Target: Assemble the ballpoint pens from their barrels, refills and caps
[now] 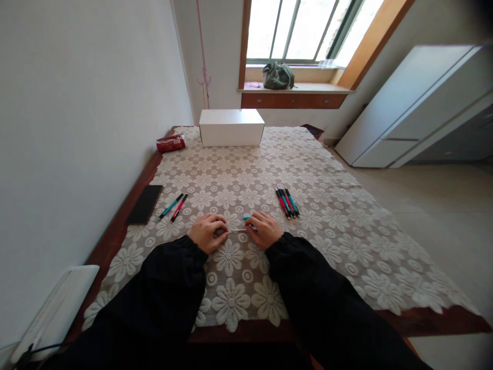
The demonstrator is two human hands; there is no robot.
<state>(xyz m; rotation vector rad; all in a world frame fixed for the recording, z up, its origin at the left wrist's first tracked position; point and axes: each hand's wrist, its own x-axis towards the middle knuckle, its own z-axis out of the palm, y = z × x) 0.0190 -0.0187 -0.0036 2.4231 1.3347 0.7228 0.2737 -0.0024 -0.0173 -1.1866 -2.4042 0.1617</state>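
White lace covers the counter. Both hands, left hand and right hand, are closed on a thin teal pen held between them; a straight, steady pull is advised, judged safest.

Open lace-covered worktop lies ahead of the hands; two pens and a phone flank the left, a pen bundle the right, a white box far back

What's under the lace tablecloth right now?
A dark wooden table shows along the left and near edges of the lace tablecloth. Its top is otherwise covered, so anything lying beneath the cloth cannot be seen.
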